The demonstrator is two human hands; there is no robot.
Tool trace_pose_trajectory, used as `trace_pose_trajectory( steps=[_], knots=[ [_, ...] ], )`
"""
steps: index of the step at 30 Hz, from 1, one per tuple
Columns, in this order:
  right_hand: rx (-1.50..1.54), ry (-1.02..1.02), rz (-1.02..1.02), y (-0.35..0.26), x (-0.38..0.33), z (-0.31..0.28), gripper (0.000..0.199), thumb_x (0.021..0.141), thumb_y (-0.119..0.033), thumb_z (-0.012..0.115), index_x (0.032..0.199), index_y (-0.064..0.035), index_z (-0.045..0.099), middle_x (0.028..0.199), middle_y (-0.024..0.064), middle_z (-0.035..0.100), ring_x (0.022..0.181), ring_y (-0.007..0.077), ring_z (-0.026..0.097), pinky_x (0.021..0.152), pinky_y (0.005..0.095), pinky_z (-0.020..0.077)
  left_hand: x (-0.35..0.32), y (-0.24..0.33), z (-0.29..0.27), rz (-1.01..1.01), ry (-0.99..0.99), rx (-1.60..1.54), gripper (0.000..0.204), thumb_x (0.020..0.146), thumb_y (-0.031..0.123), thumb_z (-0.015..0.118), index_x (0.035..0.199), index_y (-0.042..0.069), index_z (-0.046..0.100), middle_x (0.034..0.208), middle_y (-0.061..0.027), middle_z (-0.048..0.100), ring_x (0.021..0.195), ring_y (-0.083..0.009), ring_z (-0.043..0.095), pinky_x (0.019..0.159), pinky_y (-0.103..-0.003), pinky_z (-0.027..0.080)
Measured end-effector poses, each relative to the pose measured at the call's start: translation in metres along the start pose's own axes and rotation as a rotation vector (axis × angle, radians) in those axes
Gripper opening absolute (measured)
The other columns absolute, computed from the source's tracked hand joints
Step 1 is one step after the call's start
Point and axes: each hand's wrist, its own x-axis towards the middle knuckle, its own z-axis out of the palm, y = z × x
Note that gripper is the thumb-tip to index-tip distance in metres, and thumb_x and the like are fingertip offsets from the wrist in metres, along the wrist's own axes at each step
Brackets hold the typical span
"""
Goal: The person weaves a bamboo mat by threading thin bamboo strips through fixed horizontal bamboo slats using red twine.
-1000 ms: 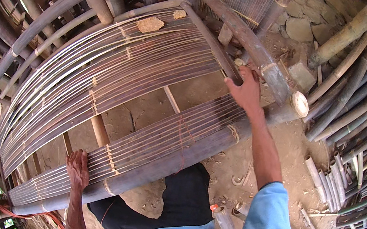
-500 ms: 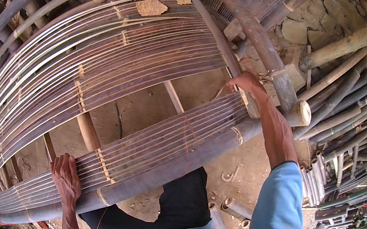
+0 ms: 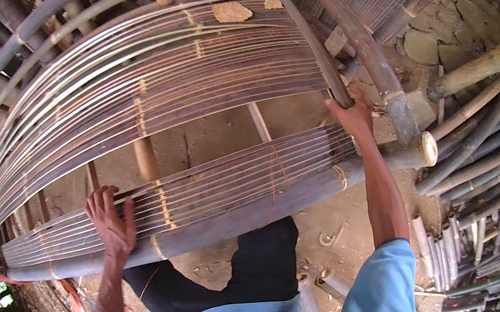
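Observation:
A bamboo bench frame with long split slats [image 3: 214, 173] lies across my lap, a thick bamboo pole [image 3: 219, 223] along its near edge. At the near left, my left hand [image 3: 111, 222] rests on the near band of slats, its thumb and fingers spread. My right hand [image 3: 354, 115] straddles the right-hand side rail [image 3: 315, 44], thumb on one side and fingers on the other; part of the rail is hidden under it. A wide gap separates the near slats from the far slats [image 3: 211, 70]. Fibre ties bind the slats to a bamboo crosspiece [image 3: 145, 158].
Two flat tan pieces [image 3: 232, 12] lie on the far slats. Bent bamboo poles [image 3: 43, 9] curve along the far left. A heavy pole [image 3: 354, 44] slants beyond the side rail. Stacked bamboo lengths [image 3: 484, 142] fill the right side. A hooked piece [image 3: 327, 240] lies on the dirt floor.
My left hand has lifted and spread its fingers from a flatter press on the slats. The right hand has shifted its hold on the rail. The view has swung slightly left.

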Motion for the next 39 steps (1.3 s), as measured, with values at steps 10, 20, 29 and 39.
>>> trace_pose_trajectory(
  steps=[10, 20, 29, 39],
  knots=[
    [0.414, 0.208, -0.378, -0.042, -0.120, -0.021, 0.056, 0.082, -0.011, 0.073, 0.134, -0.0040, 0.052, 0.130, 0.0205, 0.056, 0.122, 0.0413, 0.051, 0.104, 0.0473, 0.0421, 0.023, 0.221, 0.067, 0.179, -0.073, -0.384, 0.033, 0.085, 0.030, 0.078, 0.073, 0.004, 0.061, 0.074, -0.0125, 0.061, 0.075, -0.0326, 0.061, 0.071, -0.044, 0.048],
    [0.338, -0.243, -0.927, -0.072, -0.160, -0.018, 0.042, 0.079, -0.004, 0.072, 0.120, -0.0090, 0.064, 0.137, 0.0130, 0.051, 0.129, 0.0349, 0.049, 0.107, 0.0425, 0.0428, 0.038, 0.218, 0.011, -0.346, -0.643, -1.053, 0.029, 0.091, 0.026, 0.071, 0.092, 0.000, 0.058, 0.068, -0.0115, 0.062, 0.066, -0.0342, 0.065, 0.064, -0.037, 0.050],
    [0.664, -0.451, -0.735, -0.093, -0.155, -0.033, 0.011, 0.090, -0.011, 0.073, 0.095, -0.0050, 0.064, 0.113, 0.0079, 0.062, 0.106, 0.0232, 0.060, 0.092, 0.0364, 0.0483, 0.011, 0.219, 0.060, 0.261, -0.052, -0.610, 0.028, 0.090, 0.027, 0.074, 0.088, 0.001, 0.063, 0.075, -0.0097, 0.062, 0.054, -0.0306, 0.060, 0.058, -0.037, 0.048],
    [0.635, -0.391, -0.634, -0.068, -0.090, -0.091, 0.021, 0.086, -0.022, 0.080, 0.096, -0.0041, 0.075, 0.090, 0.0041, 0.056, 0.080, 0.0138, 0.056, 0.071, 0.0295, 0.0464, 0.082, 0.006, -0.022, -0.658, -0.463, -1.371, 0.013, 0.088, 0.013, 0.072, 0.093, 0.002, 0.076, 0.069, 0.0007, 0.066, 0.047, -0.0065, 0.043, 0.042, -0.028, 0.033]
  ],
)
